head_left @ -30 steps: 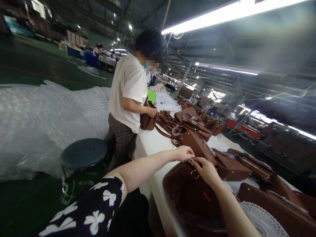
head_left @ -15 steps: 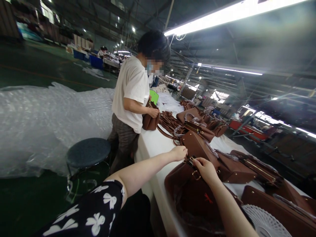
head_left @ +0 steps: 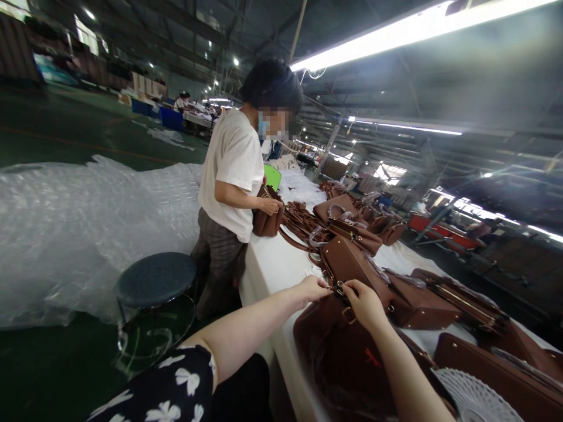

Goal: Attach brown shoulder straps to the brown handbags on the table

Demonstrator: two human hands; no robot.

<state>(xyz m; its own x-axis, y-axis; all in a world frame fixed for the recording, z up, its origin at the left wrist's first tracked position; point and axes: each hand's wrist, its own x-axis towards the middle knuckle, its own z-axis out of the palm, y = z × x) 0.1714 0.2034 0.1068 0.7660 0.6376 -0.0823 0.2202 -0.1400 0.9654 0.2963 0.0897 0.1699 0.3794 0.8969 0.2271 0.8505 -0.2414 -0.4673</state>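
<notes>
A brown leather handbag [head_left: 343,357] stands on the white table [head_left: 277,264] right in front of me. My left hand [head_left: 313,289] pinches the metal strap clasp [head_left: 339,289] at the bag's top edge. My right hand [head_left: 364,303] grips the same top edge beside the clasp and a gold ring [head_left: 348,316]. Both hands meet at the hardware, fingers closed on it. A small red mark shows on the bag's front.
Several more brown bags [head_left: 352,234] and straps lie along the table. A person in a white shirt [head_left: 233,170] stands at the table holding another bag [head_left: 266,220]. A round stool [head_left: 156,279] and bubble wrap [head_left: 70,228] fill the floor at left. A white fan guard [head_left: 475,398] sits at lower right.
My left hand has slid slightly down and left along the bag's top, staying on the clasp. The view has dropped a little. The other person keeps handling their bag.
</notes>
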